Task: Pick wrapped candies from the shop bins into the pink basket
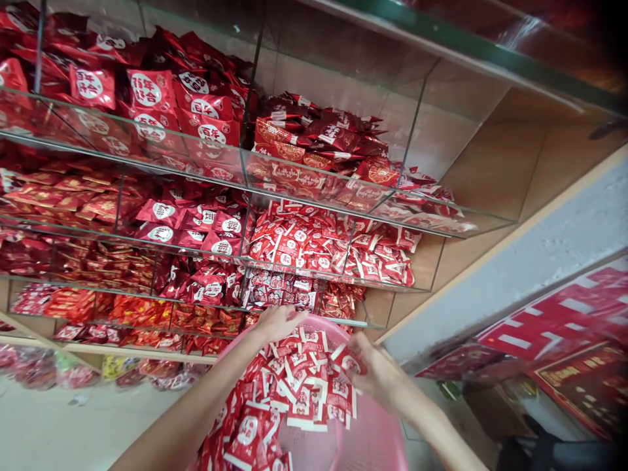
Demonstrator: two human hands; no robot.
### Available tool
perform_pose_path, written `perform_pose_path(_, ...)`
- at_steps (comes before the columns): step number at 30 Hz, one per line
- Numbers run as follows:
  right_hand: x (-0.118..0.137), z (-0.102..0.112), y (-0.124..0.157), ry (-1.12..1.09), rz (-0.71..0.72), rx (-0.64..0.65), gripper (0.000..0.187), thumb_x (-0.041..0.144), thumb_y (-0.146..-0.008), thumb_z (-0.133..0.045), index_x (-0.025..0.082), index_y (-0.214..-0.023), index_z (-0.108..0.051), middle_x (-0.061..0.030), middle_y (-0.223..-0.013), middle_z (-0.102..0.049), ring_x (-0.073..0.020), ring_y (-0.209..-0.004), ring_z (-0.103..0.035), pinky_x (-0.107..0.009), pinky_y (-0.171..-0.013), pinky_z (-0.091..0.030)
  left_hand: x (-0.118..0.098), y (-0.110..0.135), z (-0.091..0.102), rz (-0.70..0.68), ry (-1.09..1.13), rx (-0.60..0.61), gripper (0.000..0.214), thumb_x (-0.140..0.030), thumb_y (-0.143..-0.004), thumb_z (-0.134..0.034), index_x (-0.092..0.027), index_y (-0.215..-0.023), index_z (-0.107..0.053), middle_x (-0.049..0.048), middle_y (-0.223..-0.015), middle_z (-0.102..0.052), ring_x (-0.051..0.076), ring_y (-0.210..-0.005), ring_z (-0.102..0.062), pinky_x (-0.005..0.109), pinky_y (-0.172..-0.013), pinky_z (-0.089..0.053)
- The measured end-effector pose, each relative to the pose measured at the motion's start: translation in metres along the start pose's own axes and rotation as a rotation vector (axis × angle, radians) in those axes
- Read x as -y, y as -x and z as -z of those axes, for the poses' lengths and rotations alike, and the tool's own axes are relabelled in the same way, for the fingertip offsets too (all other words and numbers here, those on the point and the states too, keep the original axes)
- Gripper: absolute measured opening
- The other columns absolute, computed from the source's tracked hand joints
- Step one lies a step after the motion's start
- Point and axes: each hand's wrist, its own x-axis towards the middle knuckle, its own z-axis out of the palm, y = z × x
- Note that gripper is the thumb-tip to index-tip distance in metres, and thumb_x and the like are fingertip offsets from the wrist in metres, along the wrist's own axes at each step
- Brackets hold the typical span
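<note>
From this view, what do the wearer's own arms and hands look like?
Bare, slim forearms, no sleeve in view. The left hand and right hand are ungloved; no watch or bracelet shows at either wrist. Blur leaves rings uncertain.

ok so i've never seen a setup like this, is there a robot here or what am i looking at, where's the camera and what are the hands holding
No robot: these are a person's two bare hands, seen by a camera worn on that person's head, looking forward and down. There is just this one picture. The left hand is at the far rim of a round pink plastic basket. The right hand touches a small red-and-white packet at the basket's right side; whether it is firmly gripped is hard to tell. Many similar loose packets lie inside the basket. Beyond it stands a wooden-sided shelving unit, its clear-fronted compartments filled mostly with red packets.
</note>
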Motion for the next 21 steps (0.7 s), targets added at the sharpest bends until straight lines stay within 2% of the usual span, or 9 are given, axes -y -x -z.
perform_pose_path(4,0.006,-0.034,0.005,0.416,-0.093,0.059,0.031,0.003,-0.069,-0.045,0.017,-0.096,-0.051,-0.0088,-0.102,-0.056,-0.0227,-0.094,-0.056,-0.029,-0.074,-0.042,0.002,-0.001,-0.001,-0.017,-0.011,-0.011,0.071,-0.075,-0.074,-0.018,-0.022,-0.093,-0.062,0.0068,-0.087,-0.068,0.023,-0.081,-0.062,0.032,-0.071,-0.043)
perform_pose_path(8,0.007,-0.053,0.002,0.640,-0.051,0.047,0.038,-0.003,-0.072,-0.037,0.016,-0.100,-0.055,-0.0109,-0.102,-0.059,-0.0248,-0.097,-0.056,-0.033,-0.079,-0.042,0.003,-0.002,-0.003,-0.018,-0.027,-0.011,0.073,-0.075,-0.074,-0.016,-0.022,-0.096,-0.062,0.0072,-0.090,-0.068,0.025,-0.085,-0.061,0.033,-0.072,-0.043)
perform_pose_path(16,0.005,-0.053,-0.004,0.514,0.012,0.116,0.037,0.002,-0.076,-0.037,0.014,-0.106,-0.055,-0.0114,-0.110,-0.058,-0.0220,-0.099,-0.056,-0.028,-0.079,-0.042,0.002,0.002,-0.001,-0.002,-0.052,-0.029,0.074,-0.075,-0.074,-0.015,-0.023,-0.097,-0.062,0.0073,-0.086,-0.068,0.025,-0.080,-0.062,0.032,-0.067,-0.042)
perform_pose_path(21,0.001,-0.060,-0.001,0.488,-0.067,0.091,0.045,0.003,-0.071,-0.042,0.016,-0.113,-0.052,-0.0098,-0.111,-0.057,-0.0223,-0.106,-0.052,-0.027,-0.084,-0.040,0.001,0.003,-0.001,0.010,-0.065,-0.035,0.073,-0.075,-0.074,-0.015,-0.022,-0.090,-0.063,0.0076,-0.082,-0.068,0.026,-0.078,-0.062,0.031,-0.065,-0.042)
